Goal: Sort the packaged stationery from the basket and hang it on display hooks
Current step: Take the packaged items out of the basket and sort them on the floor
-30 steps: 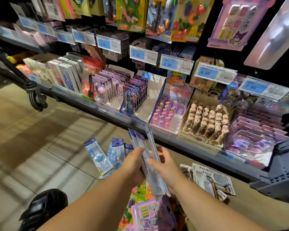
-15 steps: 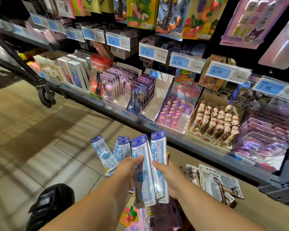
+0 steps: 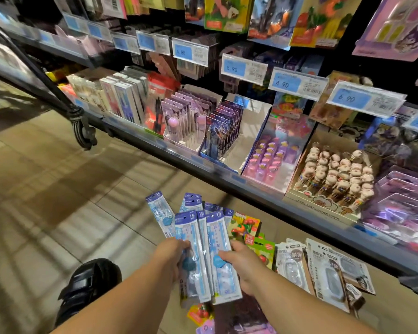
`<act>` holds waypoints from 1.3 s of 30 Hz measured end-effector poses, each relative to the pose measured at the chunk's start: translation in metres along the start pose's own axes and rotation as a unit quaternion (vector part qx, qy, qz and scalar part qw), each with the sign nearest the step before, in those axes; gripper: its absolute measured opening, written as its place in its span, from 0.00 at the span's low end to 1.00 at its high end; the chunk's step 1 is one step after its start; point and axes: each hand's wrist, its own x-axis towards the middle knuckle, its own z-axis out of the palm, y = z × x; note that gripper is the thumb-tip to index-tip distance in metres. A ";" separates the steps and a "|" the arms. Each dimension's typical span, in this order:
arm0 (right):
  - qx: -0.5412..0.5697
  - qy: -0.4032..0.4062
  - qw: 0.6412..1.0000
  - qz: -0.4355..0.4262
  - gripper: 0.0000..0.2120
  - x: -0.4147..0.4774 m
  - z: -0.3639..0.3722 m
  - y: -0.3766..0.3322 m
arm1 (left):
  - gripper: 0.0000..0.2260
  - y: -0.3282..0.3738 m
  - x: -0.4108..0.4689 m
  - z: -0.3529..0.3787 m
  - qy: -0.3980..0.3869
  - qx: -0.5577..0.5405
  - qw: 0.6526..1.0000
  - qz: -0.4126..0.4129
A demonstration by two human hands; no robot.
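Lowered, "15" ruler packs point(image 3: 216, 237) stay gripped by left hand point(image 3: 170, 255) and right hand point(image 3: 243, 263) fingers.

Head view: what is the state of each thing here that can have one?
left hand: grips the held ruler packs.
right hand: grips the same packs.
held ruler packs: fanned, off the floor.
loose ruler packs: lying on the floor.
white packs: lying overlapped on the floor.
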 end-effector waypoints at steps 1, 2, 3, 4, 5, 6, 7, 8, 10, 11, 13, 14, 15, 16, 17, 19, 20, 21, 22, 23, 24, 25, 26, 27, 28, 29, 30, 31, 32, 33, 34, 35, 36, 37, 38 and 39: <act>0.005 0.008 1.000 -0.010 0.15 0.007 0.002 -0.003 | 0.02 0.008 0.002 -0.001 0.003 -0.002 1.000 0.021; 0.011 0.007 1.000 -0.021 0.18 0.011 0.004 -0.007 | 0.04 0.017 0.004 -0.002 0.003 0.000 0.999 0.048; 0.016 0.004 1.000 -0.022 0.22 0.015 0.005 -0.011 | 0.04 0.026 0.004 -0.002 0.003 0.012 0.997 0.072; 0.002 0.000 1.000 -0.017 0.26 0.017 0.007 -0.017 | 0.03 0.034 0.004 -0.002 0.004 0.035 0.995 0.092; -0.035 0.009 0.999 -0.010 0.29 0.019 0.007 -0.021 | 0.02 0.040 0.003 -0.001 0.012 0.070 0.992 0.103; -0.091 0.021 0.996 0.000 0.31 0.018 0.007 -0.025 | 0.02 0.042 0.003 -0.001 0.025 0.106 0.988 0.109; -0.158 0.043 0.986 0.013 0.32 0.017 0.006 -0.026 | 0.02 0.042 0.003 -0.001 0.033 0.137 0.984 0.109; -0.204 0.068 0.976 0.013 0.32 0.017 0.003 -0.025 | 0.02 0.041 0.004 0.000 0.030 0.160 0.981 0.107; -0.218 0.084 0.972 0.002 0.29 0.016 -0.002 -0.024 | 0.03 0.035 0.004 0.005 0.013 0.192 0.976 0.104; -0.206 0.088 0.975 -0.004 0.28 0.015 -0.006 -0.024 | 0.03 0.031 0.005 0.009 -0.004 0.207 0.973 0.105; -0.197 0.099 0.975 -0.015 0.24 0.011 -0.011 -0.029 | 0.02 0.026 -0.002 0.022 -0.044 0.207 0.972 0.106; -0.197 0.104 0.974 -0.027 0.22 0.009 -0.015 -0.030 | 0.01 0.024 -0.007 0.030 -0.058 0.202 0.972 0.108; -0.191 0.113 0.974 -0.039 0.20 0.006 -0.019 -0.033 | 0.04 0.023 -0.011 0.039 -0.072 0.202 0.970 0.112; -0.175 0.126 0.975 -0.045 0.18 0.003 -0.024 -0.034 | 0.07 0.022 -0.017 0.048 -0.087 0.209 0.967 0.114; -0.154 0.137 0.977 -0.049 0.14 -0.003 -0.028 -0.036 | 0.08 0.021 -0.024 0.058 -0.100 0.216 0.964 0.122; -0.126 0.162 0.977 -0.056 0.07 -0.021 -0.042 -0.043 | 0.04 0.018 -0.038 0.078 -0.126 0.244 0.950 0.148; -0.116 0.174 0.976 -0.059 0.08 -0.033 -0.048 -0.048 | 0.03 0.017 -0.047 0.087 -0.139 0.255 0.943 0.162; -0.106 0.184 0.975 -0.069 0.10 -0.047 -0.059 -0.053 | 0.04 0.015 -0.053 0.100 -0.156 0.266 0.934 0.182; -0.092 0.194 0.973 -0.079 0.13 -0.058 -0.070 -0.058 | 0.06 0.013 -0.063 0.112 -0.172 0.278 0.924 0.197; -0.074 0.206 0.971 -0.091 0.15 -0.071 -0.082 -0.062 | 0.06 0.010 -0.072 0.126 -0.189 0.283 0.916 0.212; -0.051 0.210 0.971 -0.099 0.14 -0.083 -0.095 -0.068 | 0.06 0.008 -0.083 0.140 -0.204 0.285 0.910 0.221; -0.032 0.215 0.971 -0.103 0.11 -0.094 -0.105 -0.072 | 0.06 0.004 -0.092 0.152 -0.221 0.279 0.906 0.229; -0.012 0.232 0.967 -0.108 0.07 -0.108 -0.116 -0.077 | 0.06 -0.001 -0.107 0.164 -0.243 0.279 0.900 0.231; 0.004 0.254 0.960 -0.116 0.06 -0.119 -0.124 -0.081 | 0.06 -0.007 -0.118 0.175 -0.268 0.278 0.893 0.232; 0.020 0.274 0.954 -0.124 0.05 -0.133 -0.133 -0.084 | 0.06 -0.014 -0.132 0.186 -0.292 0.285 0.884 0.227; 0.024 0.292 0.947 -0.132 0.05 -0.144 -0.142 -0.083 | 0.05 -0.022 -0.144 0.196 -0.315 0.291 0.874 0.226; 0.022 0.306 0.942 -0.138 0.07 -0.155 -0.149 -0.083 | 0.06 -0.028 -0.157 0.202 -0.334 0.293 0.867 0.226; 0.012 0.318 0.937 -0.142 0.10 -0.168 -0.157 -0.083 | 0.06 -0.037 -0.169 0.210 -0.358 0.299 0.853 0.234; 0.000 0.322 0.936 -0.143 0.12 -0.180 -0.166 -0.082 | 0.07 -0.044 -0.180 0.215 -0.380 0.306 0.840 0.238; -0.012 0.319 0.937 -0.139 0.14 -0.193 -0.174 -0.081 | 0.08 -0.054 -0.189 0.221 -0.403 0.322 0.820 0.249; -0.036 0.313 0.939 -0.138 0.16 -0.208 -0.182 -0.080 | 0.09 -0.062 -0.200 0.224 -0.420 0.337 0.801 0.261; -0.053 0.302 0.942 -0.136 0.18 -0.221 -0.186 -0.080 | 0.10 -0.070 -0.207 0.227 -0.434 0.350 0.781 0.282; -0.047 0.290 0.947 -0.131 0.18 -0.235 -0.190 -0.079 | 0.10 -0.076 -0.217 0.229 -0.455 0.355 0.761 0.296; -0.035 0.289 0.948 -0.131 0.16 -0.249 -0.193 -0.077 | 0.11 -0.084 -0.222 0.232 -0.481 0.366 0.735 0.308; -0.032 0.298 0.944 -0.138 0.13 -0.264 -0.197 -0.072 | 0.09 -0.091 -0.229 0.234 -0.505 0.374 0.711 0.315; -0.030 0.300 0.943 -0.143 0.10 -0.277 -0.202 -0.067 | 0.06 -0.098 -0.236 0.236 -0.521 0.384 0.694 0.315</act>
